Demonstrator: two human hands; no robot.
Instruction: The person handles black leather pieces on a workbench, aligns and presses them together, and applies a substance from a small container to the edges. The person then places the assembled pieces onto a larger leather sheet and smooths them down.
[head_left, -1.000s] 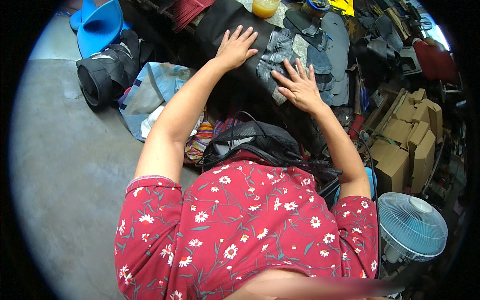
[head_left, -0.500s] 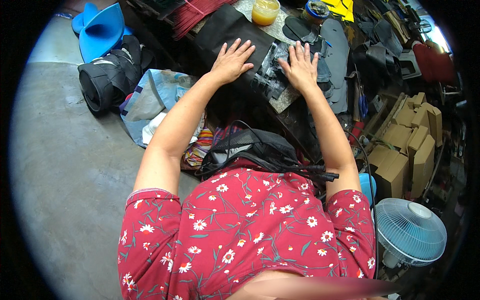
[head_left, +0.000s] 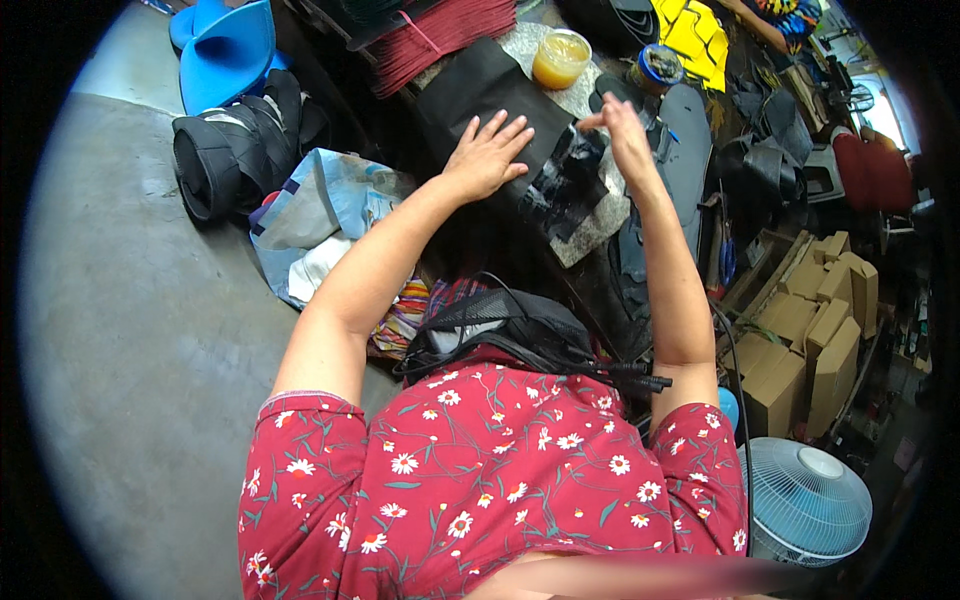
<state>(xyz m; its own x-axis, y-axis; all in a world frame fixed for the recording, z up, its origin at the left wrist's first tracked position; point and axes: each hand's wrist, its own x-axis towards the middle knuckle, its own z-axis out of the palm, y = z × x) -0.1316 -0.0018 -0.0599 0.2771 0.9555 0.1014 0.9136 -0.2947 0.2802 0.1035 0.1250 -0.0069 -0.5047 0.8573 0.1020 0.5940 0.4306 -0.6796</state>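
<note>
My left hand (head_left: pixel 490 158) lies with fingers spread on a black sheet (head_left: pixel 478 85) of leather-like material. Toward its right end the sheet carries a wet, glossy dark patch (head_left: pixel 565 180). My right hand (head_left: pixel 626 135) is raised just beyond that patch, turned edge-on, with thumb and forefinger apart and nothing visible in it; its other fingers are partly hidden. Under the sheet is a speckled stone slab (head_left: pixel 590 232). Close to the right hand are dark sole-shaped pieces (head_left: pixel 683 130). A tub of amber paste (head_left: pixel 562 60) stands on the slab's far part.
A blue-rimmed jar (head_left: pixel 657 66) and yellow cut pieces (head_left: pixel 700 40) lie at the back. Bundled red strips (head_left: pixel 440 45) sit far left. Black rolls (head_left: pixel 215 165) and a bag (head_left: pixel 325 215) stand on the left. Cardboard boxes (head_left: pixel 780 370) and a fan (head_left: pixel 805 500) are on the right.
My right hand has lifted off the sheet, uncovering more of the glossy patch, and turned edge-on. The left hand stays flat on the sheet. The whole view has shifted slightly.
</note>
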